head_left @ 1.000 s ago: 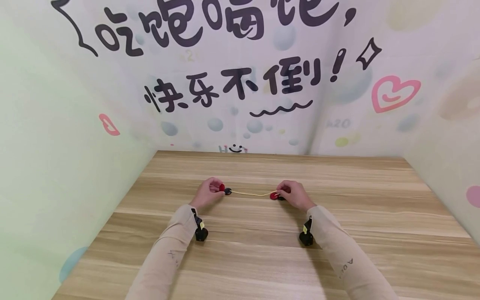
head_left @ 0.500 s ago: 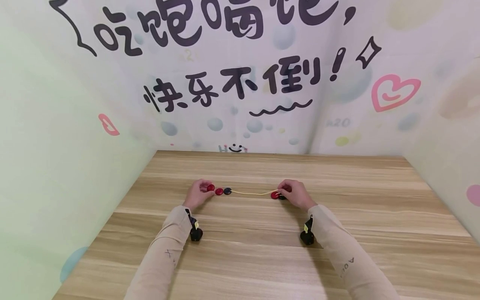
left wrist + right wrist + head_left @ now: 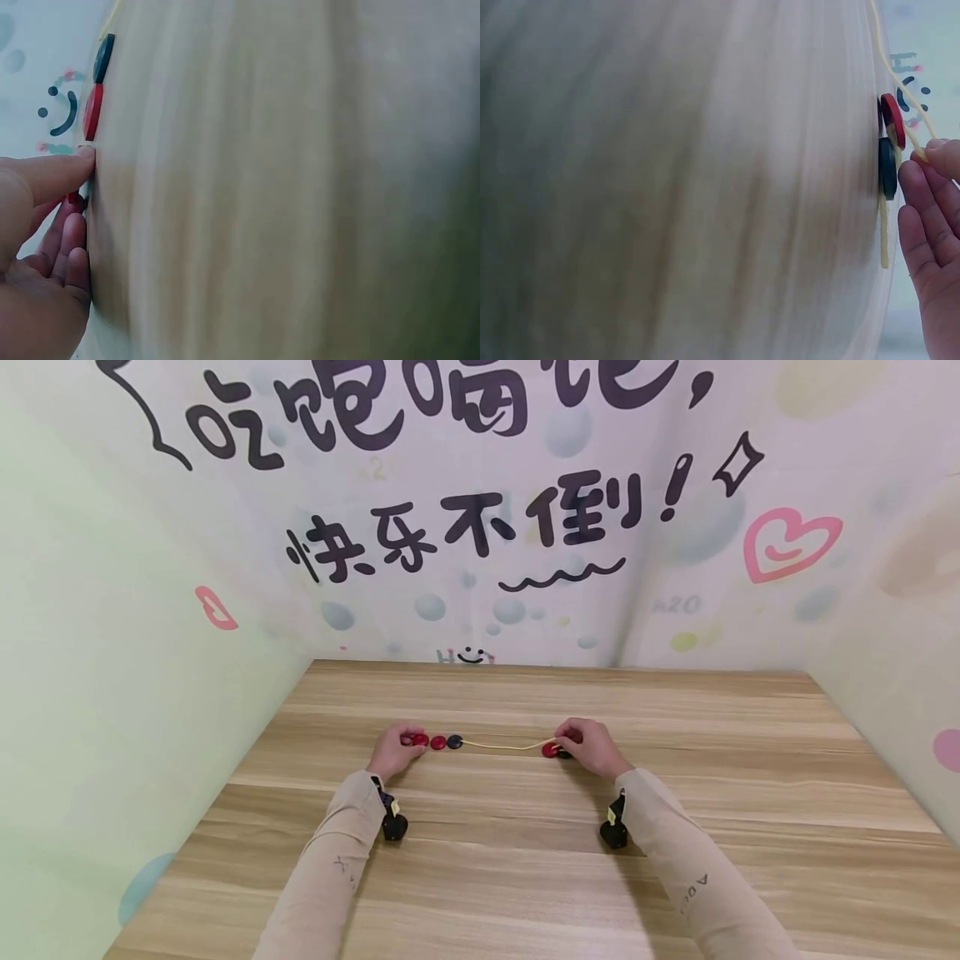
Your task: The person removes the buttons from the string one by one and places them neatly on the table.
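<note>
My left hand holds a red button-shaped disc low over the table, thumb and fingers around it. In the left wrist view only a sliver of that red disc shows between thumb and fingers. Just right of it lie a second red disc and a dark disc, side by side. From the dark disc a yellow string runs across to my right hand, which pinches it. Beneath those fingertips, another red disc overlaps a dark disc; a string end hangs past them.
The wood-grain table extends to a printed back wall with lettering. Light side walls bound it left and right. A black camera is strapped at the left wrist, and another camera at the right.
My left hand has moved left, away from the red and dark discs, which now lie uncovered. Its held red disc has come down slightly. The right hand has barely moved.
</note>
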`<state>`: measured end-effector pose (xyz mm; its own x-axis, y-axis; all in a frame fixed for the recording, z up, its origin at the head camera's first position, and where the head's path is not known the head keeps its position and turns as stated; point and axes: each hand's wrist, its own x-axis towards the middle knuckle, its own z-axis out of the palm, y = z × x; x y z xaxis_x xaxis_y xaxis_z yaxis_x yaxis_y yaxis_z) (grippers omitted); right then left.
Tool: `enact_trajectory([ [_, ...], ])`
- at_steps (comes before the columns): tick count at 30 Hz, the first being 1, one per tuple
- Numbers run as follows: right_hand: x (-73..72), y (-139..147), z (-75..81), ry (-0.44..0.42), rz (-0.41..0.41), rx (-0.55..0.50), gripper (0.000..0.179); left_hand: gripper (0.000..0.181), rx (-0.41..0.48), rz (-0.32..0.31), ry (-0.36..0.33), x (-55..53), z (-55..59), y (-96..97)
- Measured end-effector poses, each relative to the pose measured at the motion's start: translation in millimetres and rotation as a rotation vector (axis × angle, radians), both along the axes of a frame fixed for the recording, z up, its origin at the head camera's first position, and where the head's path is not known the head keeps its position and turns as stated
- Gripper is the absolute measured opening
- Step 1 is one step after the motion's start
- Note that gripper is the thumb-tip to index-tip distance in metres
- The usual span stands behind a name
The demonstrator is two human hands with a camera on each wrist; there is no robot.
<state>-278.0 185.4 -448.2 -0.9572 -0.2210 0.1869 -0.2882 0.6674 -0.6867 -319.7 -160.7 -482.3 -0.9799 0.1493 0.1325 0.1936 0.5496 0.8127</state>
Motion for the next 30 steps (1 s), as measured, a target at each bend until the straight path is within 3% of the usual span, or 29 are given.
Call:
enact_trajectory([
  [2,0.0,-0.2,-0.1,0.004,-0.001,-0.002,0.004,0.028,0.0,-0.02,0.007,-8.7,-11.0,-4.2],
  [4,0.4,-0.6,0.3,0.005,-0.004,0.0,0.003,0.029,0.006,-0.017,-0.006,-11.6,-14.0,-4.8],
  [6,0.6,-0.9,0.6,0.002,-0.006,0.004,0.004,0.03,0.003,0.001,-0.036,-8.6,-8.8,-2.1],
  [7,0.5,-0.9,0.7,0.0,-0.006,0.006,0.004,0.031,-0.035,0.034,-0.08,2.2,6.8,4.3],
  [11,1.6,-1.6,2.7,-0.007,-0.005,0.014,0.004,0.031,-0.068,0.055,-0.129,15.3,24.9,12.2],
  [14,2.4,-2.3,4.0,-0.007,-0.003,0.01,0.004,0.03,-0.051,0.015,-0.09,10.5,16.1,7.7],
  [16,2.3,-2.4,3.9,-0.01,-0.004,0.008,0.004,0.03,0.011,-0.032,-0.015,-11.8,-16.2,-5.0],
  [18,1.8,-2.4,3.3,-0.012,-0.009,0.008,0.004,0.032,0.02,-0.054,-0.008,-24.2,-32.2,-11.4],
  [21,1.0,-2.5,2.4,-0.012,-0.017,0.008,0.004,0.035,0.025,-0.011,-0.05,-28.3,-34.7,-10.3],
  [23,0.6,-2.5,2.1,-0.003,-0.014,0.006,0.004,0.034,-0.015,0.019,-0.105,-6.2,-3.0,0.3],
  [25,0.7,-2.4,2.5,0.009,-0.011,0.004,0.004,0.034,-0.026,0.016,-0.092,8.3,13.6,4.9],
  [27,1.1,-2.1,3.0,0.019,-0.006,0.0,0.004,0.034,-0.023,0.007,-0.084,16.5,24.5,6.5],
  [30,2.2,-2.1,4.4,0.02,-0.003,-0.002,0.004,0.038,-0.005,0.025,-0.09,18.6,29.5,7.4],
])
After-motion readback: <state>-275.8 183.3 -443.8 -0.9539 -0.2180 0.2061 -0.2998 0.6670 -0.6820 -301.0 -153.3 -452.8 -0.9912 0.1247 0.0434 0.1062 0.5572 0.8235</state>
